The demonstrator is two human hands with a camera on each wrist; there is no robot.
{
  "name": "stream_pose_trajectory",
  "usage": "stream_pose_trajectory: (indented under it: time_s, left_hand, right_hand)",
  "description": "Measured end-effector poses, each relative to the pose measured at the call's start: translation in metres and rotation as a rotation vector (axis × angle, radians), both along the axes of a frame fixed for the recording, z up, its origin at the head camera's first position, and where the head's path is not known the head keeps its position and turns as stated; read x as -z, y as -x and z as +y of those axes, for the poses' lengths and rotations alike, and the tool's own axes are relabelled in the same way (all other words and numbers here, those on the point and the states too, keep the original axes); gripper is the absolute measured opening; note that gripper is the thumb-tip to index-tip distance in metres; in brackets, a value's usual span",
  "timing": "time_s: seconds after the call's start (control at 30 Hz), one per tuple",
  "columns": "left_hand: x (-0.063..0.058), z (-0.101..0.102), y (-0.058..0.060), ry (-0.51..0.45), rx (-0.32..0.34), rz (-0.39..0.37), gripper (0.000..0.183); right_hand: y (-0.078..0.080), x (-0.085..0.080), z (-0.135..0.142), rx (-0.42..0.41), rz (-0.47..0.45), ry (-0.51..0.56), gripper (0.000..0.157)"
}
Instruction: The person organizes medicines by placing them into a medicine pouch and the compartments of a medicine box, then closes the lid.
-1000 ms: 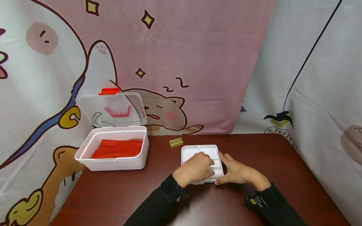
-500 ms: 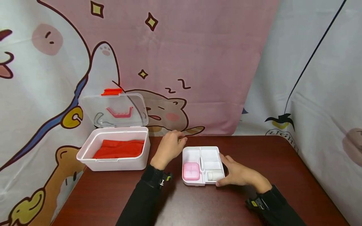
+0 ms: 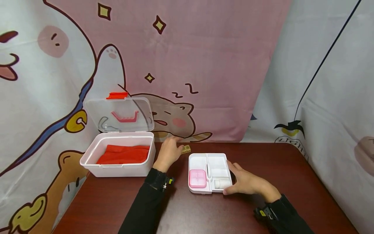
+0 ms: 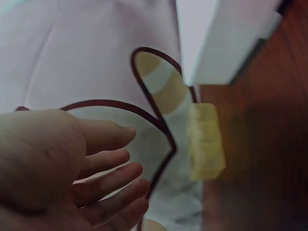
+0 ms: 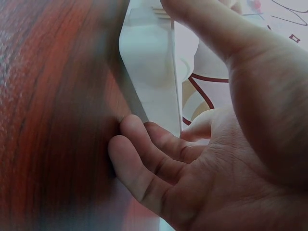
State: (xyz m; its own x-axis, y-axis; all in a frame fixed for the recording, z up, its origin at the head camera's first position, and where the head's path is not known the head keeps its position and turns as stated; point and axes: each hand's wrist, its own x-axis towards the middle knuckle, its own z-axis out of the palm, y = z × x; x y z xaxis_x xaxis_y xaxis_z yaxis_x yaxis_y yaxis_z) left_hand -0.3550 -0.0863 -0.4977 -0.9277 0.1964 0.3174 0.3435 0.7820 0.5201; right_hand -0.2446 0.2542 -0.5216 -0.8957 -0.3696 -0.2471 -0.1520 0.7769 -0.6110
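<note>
A white divided lunch box (image 3: 218, 162) lies on the table, with a pink square insert (image 3: 197, 178) at its front left and a small white cylinder (image 3: 220, 184) in its front right compartment. My right hand (image 3: 251, 180) holds the box's right side, thumb at the front corner and fingers along the side wall. Beyond the box's back left, my left hand (image 3: 168, 152) reaches with fingers loosely spread and nothing in them. Beside its fingers lies a small yellow block (image 3: 186, 149) of several bumps, partly hidden in the head view. The left wrist view shows a gap between hand and block.
At the left stands a white storage box (image 3: 125, 169) with its clear lid (image 3: 119, 105) raised and a red cloth (image 3: 124, 154) inside. A printed curtain (image 3: 222, 65) hangs right behind the table's back edge.
My left hand has left the lunch box and moved back and left to beside the yellow block, uncovering the pink insert. My right hand stays at the box's side. The view has shifted slightly.
</note>
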Motion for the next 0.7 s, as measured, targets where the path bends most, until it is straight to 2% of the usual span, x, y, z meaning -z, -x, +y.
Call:
stream_pose_trajectory:
  time_s: [0.3,0.57,0.7]
  left_hand:
    - [0.014,0.000,0.006,0.101,-0.007,-0.058,0.041]
    - [0.025,0.003,0.008,0.182,0.049,-0.142,0.047]
    - [0.030,0.005,0.009,0.206,0.052,-0.175,0.050]
  right_hand:
    - [0.001,0.003,0.002,0.005,0.006,-0.001,0.140]
    - [0.001,0.003,0.002,0.006,0.007,0.005,0.140]
    - [0.002,0.005,0.003,0.005,0.007,0.007,0.140]
